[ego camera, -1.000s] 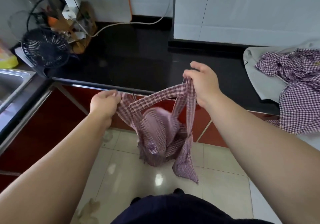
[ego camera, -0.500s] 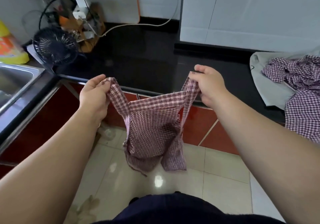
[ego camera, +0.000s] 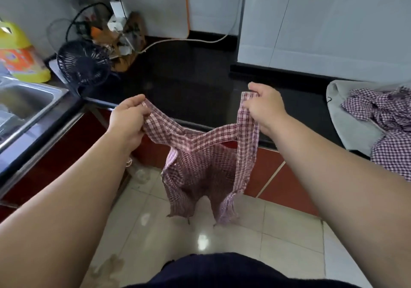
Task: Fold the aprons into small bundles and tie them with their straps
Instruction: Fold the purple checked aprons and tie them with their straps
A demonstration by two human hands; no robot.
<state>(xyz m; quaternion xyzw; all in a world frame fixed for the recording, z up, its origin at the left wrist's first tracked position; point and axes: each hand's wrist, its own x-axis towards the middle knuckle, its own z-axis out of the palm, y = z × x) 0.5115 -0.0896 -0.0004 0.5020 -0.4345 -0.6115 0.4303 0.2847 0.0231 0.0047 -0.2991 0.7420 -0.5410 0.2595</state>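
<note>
The left hand (ego camera: pixel 127 118) pinches one upper end of a checked apron (ego camera: pixel 200 165) between its thumb and curled fingers. The right hand (ego camera: pixel 265 107), well apart from it, pinches the other end, where a strap (ego camera: pixel 246 145) doubles over and hangs down. The apron hangs in the air between the two hands, in front of the tabletop's edge and above the tiled floor (ego camera: pixel 289 232). Its top edge sags in a V and its lower part is crumpled.

At far left a steel sink (ego camera: pixel 55 92) is set into the counter, with a yellow bottle (ego camera: pixel 20 54) behind it. A small black fan (ego camera: pixel 83 64) stands at the corner of the glossy black tabletop (ego camera: pixel 189 83), below white walls. Red cabinet fronts (ego camera: pixel 284 183) run under it. At right a grey cloth (ego camera: pixel 347 118) on the tabletop carries a heap of checked aprons (ego camera: pixel 382 114).

There is one apron in two hands, one fan, one bottle and one sink. I cannot tell how many aprons are in the heap.
</note>
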